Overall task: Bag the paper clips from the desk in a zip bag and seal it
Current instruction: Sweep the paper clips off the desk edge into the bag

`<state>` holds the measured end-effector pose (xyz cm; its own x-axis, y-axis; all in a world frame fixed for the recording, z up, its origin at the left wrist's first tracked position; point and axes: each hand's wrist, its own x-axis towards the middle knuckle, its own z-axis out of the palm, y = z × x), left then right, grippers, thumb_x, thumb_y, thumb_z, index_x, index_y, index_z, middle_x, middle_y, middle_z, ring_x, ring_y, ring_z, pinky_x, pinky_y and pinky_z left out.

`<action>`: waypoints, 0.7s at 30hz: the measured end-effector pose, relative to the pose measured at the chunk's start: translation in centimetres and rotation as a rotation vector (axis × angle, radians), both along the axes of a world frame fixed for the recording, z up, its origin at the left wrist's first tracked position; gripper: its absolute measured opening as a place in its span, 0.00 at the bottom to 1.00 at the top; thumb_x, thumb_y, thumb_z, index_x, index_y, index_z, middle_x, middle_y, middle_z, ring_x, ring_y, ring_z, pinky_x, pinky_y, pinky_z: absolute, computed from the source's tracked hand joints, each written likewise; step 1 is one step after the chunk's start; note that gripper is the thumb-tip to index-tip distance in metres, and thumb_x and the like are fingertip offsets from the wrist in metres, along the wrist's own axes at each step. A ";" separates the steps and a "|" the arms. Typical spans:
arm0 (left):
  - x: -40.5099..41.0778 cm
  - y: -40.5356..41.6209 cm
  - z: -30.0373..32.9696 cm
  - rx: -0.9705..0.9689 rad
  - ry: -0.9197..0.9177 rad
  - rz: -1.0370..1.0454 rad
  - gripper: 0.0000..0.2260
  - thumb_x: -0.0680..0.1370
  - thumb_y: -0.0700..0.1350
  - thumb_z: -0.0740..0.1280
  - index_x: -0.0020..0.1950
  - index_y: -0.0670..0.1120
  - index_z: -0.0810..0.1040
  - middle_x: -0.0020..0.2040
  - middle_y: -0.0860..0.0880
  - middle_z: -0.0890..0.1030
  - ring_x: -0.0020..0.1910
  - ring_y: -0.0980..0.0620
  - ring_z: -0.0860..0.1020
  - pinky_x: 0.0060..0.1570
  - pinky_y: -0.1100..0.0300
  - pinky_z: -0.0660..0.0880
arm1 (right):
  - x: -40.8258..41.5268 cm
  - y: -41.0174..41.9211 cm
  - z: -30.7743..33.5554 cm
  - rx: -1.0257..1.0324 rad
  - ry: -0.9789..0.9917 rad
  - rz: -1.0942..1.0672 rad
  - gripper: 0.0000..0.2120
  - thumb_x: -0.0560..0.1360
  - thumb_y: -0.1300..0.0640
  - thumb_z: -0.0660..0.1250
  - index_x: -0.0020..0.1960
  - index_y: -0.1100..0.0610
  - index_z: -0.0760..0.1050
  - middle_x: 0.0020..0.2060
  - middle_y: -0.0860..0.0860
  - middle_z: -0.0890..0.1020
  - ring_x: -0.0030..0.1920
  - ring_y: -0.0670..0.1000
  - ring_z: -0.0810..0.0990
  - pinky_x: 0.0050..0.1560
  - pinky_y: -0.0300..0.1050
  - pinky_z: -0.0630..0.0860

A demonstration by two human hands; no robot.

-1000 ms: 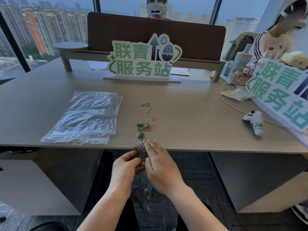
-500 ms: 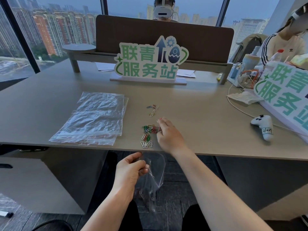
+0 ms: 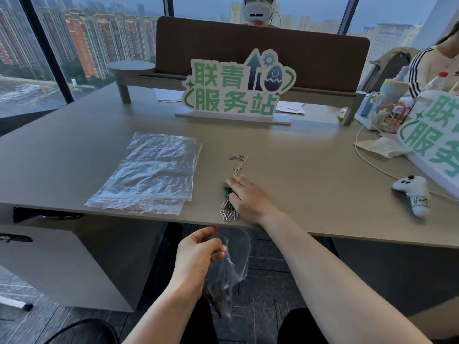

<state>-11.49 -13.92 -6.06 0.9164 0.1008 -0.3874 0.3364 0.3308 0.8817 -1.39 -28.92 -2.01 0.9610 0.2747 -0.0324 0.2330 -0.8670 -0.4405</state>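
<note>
Below the desk edge, left hand pinches one zip bag (mouth open); right hand flat on paper clips.

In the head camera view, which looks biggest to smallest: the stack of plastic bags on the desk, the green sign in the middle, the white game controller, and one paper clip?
1. Green sign and stack of plastic bags: too alike in apparent size to rank, and the sign stands farther off.
2. White game controller.
3. Paper clip.

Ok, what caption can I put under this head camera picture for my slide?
Right hand rests on paper clips at the desk edge; left hand holds a zip bag below.
</note>
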 end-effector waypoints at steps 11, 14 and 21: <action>0.0 0.1 0.2 -0.011 -0.005 0.027 0.16 0.73 0.26 0.66 0.61 0.35 0.77 0.37 0.45 0.83 0.27 0.54 0.78 0.29 0.65 0.78 | -3.8 1.0 -1.1 -0.048 -0.055 0.035 0.26 0.82 0.51 0.50 0.78 0.54 0.54 0.79 0.53 0.53 0.78 0.50 0.48 0.76 0.44 0.43; -0.1 0.1 0.3 -0.021 -0.008 0.031 0.16 0.74 0.26 0.66 0.60 0.35 0.77 0.37 0.45 0.83 0.27 0.54 0.78 0.30 0.65 0.78 | -5.2 1.3 -1.4 -0.038 -0.060 0.026 0.26 0.82 0.51 0.49 0.79 0.54 0.53 0.79 0.53 0.52 0.78 0.49 0.46 0.76 0.44 0.42; 0.0 0.5 0.1 -0.055 -0.014 0.025 0.18 0.73 0.26 0.66 0.63 0.33 0.76 0.49 0.36 0.82 0.31 0.51 0.80 0.31 0.65 0.80 | -8.0 2.5 -1.5 -0.008 -0.081 -0.016 0.26 0.82 0.52 0.48 0.79 0.57 0.52 0.79 0.53 0.51 0.78 0.48 0.45 0.77 0.43 0.40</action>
<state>-11.51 -13.46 -5.95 0.9191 0.1026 -0.3803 0.3153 0.3873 0.8664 -9.43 -26.40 -3.56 0.9647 0.2596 0.0440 0.2541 -0.8741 -0.4140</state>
